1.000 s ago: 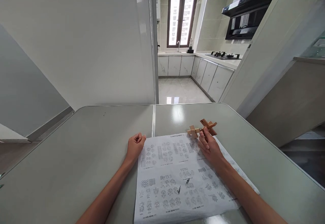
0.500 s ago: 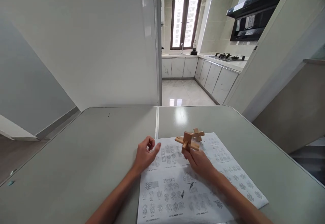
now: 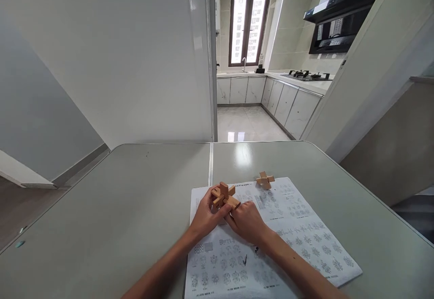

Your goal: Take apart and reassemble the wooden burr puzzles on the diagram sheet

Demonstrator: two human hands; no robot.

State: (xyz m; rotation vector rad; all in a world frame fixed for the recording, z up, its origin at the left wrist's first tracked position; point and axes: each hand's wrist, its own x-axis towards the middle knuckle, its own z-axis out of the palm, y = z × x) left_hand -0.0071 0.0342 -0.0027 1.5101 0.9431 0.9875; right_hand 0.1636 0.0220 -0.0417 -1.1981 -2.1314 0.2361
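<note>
My left hand (image 3: 207,217) is closed round a wooden burr puzzle (image 3: 224,196), its crossed bars sticking out in several directions, with small dark marks on some ends. My right hand (image 3: 247,218) is curled against the lower right side of the same puzzle; its fingertips are partly hidden. Both hands are above a printed instruction sheet (image 3: 305,226) covered with small diagrams. Beyond them, a second, smaller wooden puzzle (image 3: 265,179) rests at the sheet's far edge, apart from both hands.
The sheet lies on a pale grey table (image 3: 142,208) with a seam running down it. A small teal piece (image 3: 20,244) is near the table's left edge. Past the far edge is a kitchen with a stove (image 3: 308,76) and white cabinets (image 3: 294,109).
My right hand has brought the puzzle left and down to my left hand, which has closed on it. The second puzzle behind is now in plain sight.
</note>
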